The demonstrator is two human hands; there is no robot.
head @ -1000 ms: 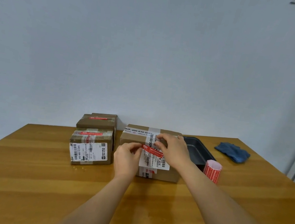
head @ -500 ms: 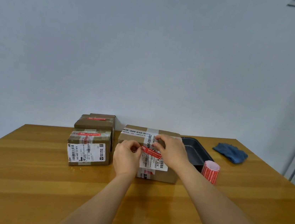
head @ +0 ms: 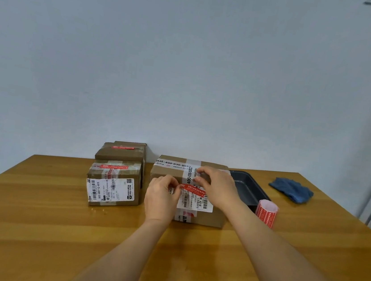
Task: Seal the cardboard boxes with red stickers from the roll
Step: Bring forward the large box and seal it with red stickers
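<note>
Three cardboard boxes stand on the wooden table; the largest box sits at frame center with a red sticker across its front face. The left hand pinches the sticker's left end, while the right hand curls over the box's top edge, apparently pressing the sticker's right end. The sticker roll stands upright just right of the box.

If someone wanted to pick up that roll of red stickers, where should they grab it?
Probably around its curved middle, from above or from the right. The roll of red stickers stands upright on the table, with the dark tray close on its left and clear space to its right.
</note>
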